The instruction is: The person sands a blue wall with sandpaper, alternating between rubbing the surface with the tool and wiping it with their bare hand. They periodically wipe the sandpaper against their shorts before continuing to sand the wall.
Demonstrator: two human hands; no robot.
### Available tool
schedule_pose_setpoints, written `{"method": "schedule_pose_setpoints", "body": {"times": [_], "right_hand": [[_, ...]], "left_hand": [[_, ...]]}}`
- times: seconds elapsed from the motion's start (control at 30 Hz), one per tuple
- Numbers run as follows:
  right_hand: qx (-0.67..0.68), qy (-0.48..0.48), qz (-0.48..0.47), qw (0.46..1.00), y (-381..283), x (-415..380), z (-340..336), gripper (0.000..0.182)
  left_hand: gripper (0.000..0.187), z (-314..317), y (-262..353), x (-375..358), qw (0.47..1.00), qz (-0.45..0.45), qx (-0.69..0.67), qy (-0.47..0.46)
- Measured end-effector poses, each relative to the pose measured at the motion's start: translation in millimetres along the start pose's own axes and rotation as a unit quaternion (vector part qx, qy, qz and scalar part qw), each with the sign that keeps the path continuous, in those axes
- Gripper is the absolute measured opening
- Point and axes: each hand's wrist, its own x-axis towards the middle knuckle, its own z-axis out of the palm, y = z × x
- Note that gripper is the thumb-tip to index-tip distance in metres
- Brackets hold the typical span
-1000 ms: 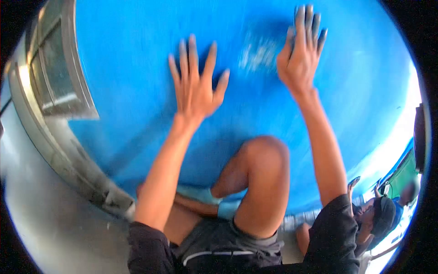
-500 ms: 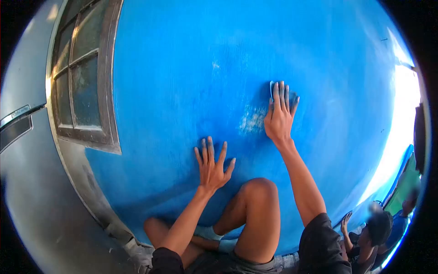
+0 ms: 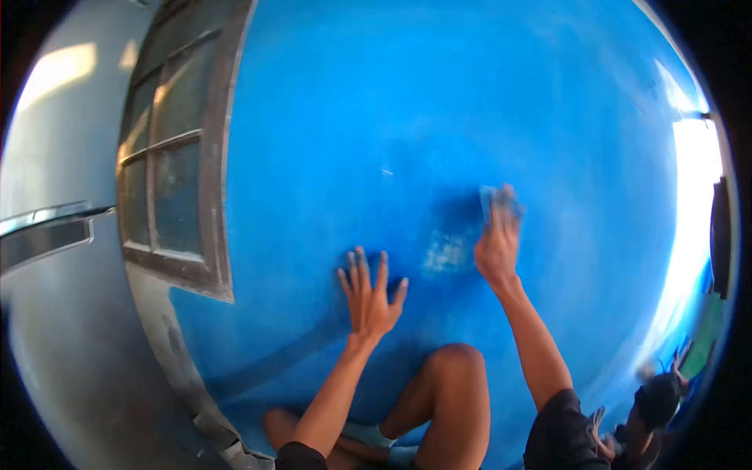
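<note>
A blue-painted wall (image 3: 329, 102) fills most of the view. My right hand (image 3: 499, 239), smeared by motion, presses a thin pale-blue piece (image 3: 487, 202) like sandpaper against it. Part of that piece sticks out left of the fingers; the rest is hidden under them. Just left of this hand lies a whitish worn patch (image 3: 448, 252) in the paint. Lower and to the left, my left hand (image 3: 372, 301) rests on the wall, fingers spread and holding nothing. Dark dust marks show on its fingers.
A wood-framed window (image 3: 176, 149) is on the left, beside a grey metallic surface (image 3: 63, 337) with a handle (image 3: 47, 239). My bent knee (image 3: 457, 368) is close to the wall below the hands. Another person (image 3: 656, 403) is at lower right.
The view has shifted, so window and worn patch appear lower and farther right. My right hand's fingers are closer together and blurred, still on the pale piece. My left hand stays spread on the wall.
</note>
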Motion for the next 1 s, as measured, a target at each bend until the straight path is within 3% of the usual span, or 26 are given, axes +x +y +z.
{"method": "schedule_pose_setpoints", "body": {"times": [0.07,0.13,0.2,0.27,0.33,0.37,0.53,0.6,0.67,0.7,0.73,0.8,1.0], "right_hand": [[-0.137,0.086,0.0,0.987,-6,1,-8,0.061],[-0.124,0.098,-0.029,0.987,8,-10,11,0.06],[-0.036,0.01,0.022,0.999,9,-9,17,0.057],[-0.068,0.044,0.031,0.996,14,5,5,0.06],[-0.055,0.161,0.031,0.985,21,9,17,0.063],[-0.011,0.026,0.03,0.999,15,5,18,0.059],[-0.1,0.123,0.01,0.987,50,-1,7,0.062],[-0.191,0.016,0.007,0.982,88,-25,-29,0.067],[-0.154,-0.078,-0.013,0.985,54,-26,29,0.072],[-0.048,0.063,-0.039,0.996,56,-25,41,0.071],[-0.004,0.058,-0.051,0.997,30,-18,63,0.071],[-0.074,-0.058,-0.061,0.994,36,-29,51,0.064],[-0.019,-0.025,-0.015,0.999,-7,-10,43,0.064]], "left_hand": [[0.068,-8,-2,9,1.0,0.001,0.003,0.028],[0.067,-9,9,13,0.999,0.005,-0.031,0.024],[0.067,-2,13,15,0.999,0.014,-0.043,0.019],[0.067,2,5,17,0.999,0.015,-0.026,0.04],[0.066,7,7,25,0.998,0.002,-0.032,0.046],[0.066,1,6,16,0.997,0.016,-0.059,0.041],[0.066,17,34,27,0.998,0.035,-0.046,0.021],[0.065,40,92,31,0.99,0.063,-0.127,0.004],[0.064,23,61,40,0.995,0.046,-0.09,0.004],[0.063,3,23,39,0.999,0.02,-0.044,0.012],[0.063,-5,2,38,1.0,-0.008,-0.008,0.019],[0.064,14,15,38,0.997,0.055,-0.042,0.02],[0.068,6,2,34,0.996,0.057,-0.058,-0.035]]}}
